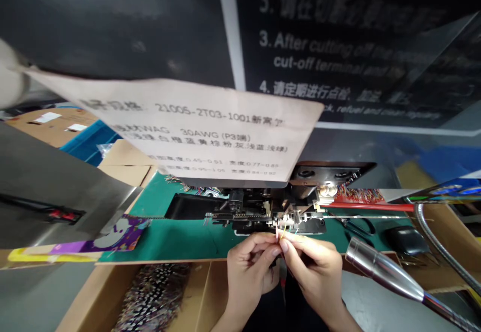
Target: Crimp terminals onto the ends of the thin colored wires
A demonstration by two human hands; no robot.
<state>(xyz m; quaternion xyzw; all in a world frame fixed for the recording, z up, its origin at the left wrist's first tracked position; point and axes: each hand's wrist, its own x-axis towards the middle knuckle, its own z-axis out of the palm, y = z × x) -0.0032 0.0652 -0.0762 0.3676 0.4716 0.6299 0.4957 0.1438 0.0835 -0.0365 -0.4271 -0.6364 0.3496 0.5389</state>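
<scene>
Seen from a head camera looking forward and down. At six o'clock, left hand (250, 267) and right hand (313, 269) pressed close together, fingertips meeting, both with grip pinched shut on a small bundle of thin coloured wires (280, 232). Wire tips pointing up toward twelve o'clock, just short of the front edge of a black crimping machine (263, 212); only a sliver of open room between fingertips and machine. Machine seated on a green mat (165, 232) covering the table, with bare mat open at nine o'clock of the hands. Mat's near edge running along a cardboard rim, and below it, at seven o'clock, a cardboard box (93, 297) holding a heap of speckled dark wire pieces (158, 292). At four o'clock, a shiny metal lamp head (379, 267) on a flexible neck, lying near the right hand and narrowing the room on that side. At three o'clock, a red rod (368, 206) stretching out sideways from the machine, with a dark rounded object (408, 239) below it, too blurred to identify. At twelve o'clock, a pale paper label (210, 131) with printed text, hanging over the machine and hiding its upper part. Behind, a dark board with white instructions (338, 51). At nine o'clock, a grey metal plate (48, 197) slanting inward, a purple printed strip (112, 237) lying at its lower edge.
</scene>
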